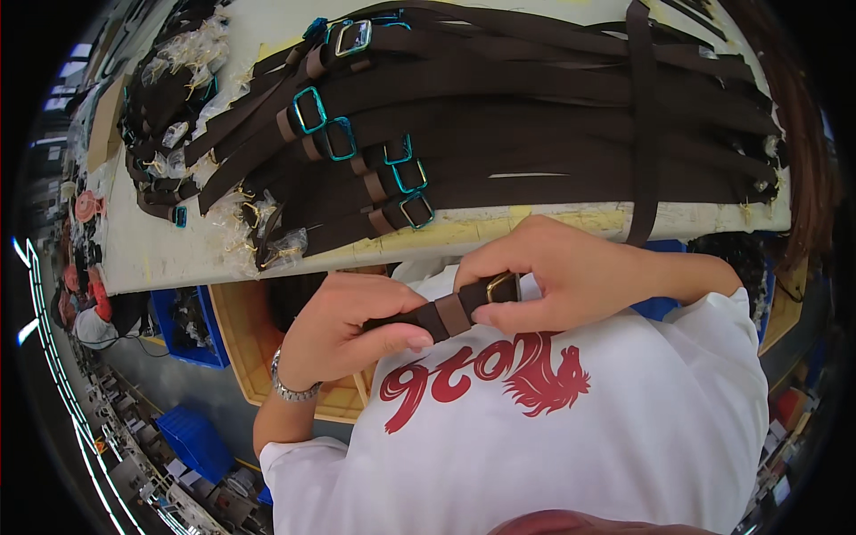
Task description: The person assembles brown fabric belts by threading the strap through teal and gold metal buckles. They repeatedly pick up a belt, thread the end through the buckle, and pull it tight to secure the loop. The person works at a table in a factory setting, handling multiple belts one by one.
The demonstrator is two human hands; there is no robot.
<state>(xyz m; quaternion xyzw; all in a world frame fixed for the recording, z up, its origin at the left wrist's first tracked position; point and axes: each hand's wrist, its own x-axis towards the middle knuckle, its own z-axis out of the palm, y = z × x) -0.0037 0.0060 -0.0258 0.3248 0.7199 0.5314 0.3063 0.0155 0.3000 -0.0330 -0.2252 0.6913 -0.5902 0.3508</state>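
Note:
Close in front of my chest, both hands hold one dark brown strap point(435, 319). It has a brown keeper loop point(453, 314) and a gold-coloured buckle point(501, 287) at its right end. My left hand point(352, 321) pinches the strap left of the loop, thumb on top. The thumb and fingers of my right hand point(553, 272) close round the buckle end, hiding part of it. Beyond them on the table lies a wide bundle of similar dark straps point(535, 116), several with blue-wrapped buckles point(339, 138) at their left ends.
The white table point(499, 227) spans the far side, its near edge just past my hands. One strap point(642, 125) crosses the bundle and hangs over that edge. Clear plastic wrappings point(245, 227) lie at left. Below are a yellow crate point(236, 348) and blue bins point(196, 441). Another person point(94, 321) is far left.

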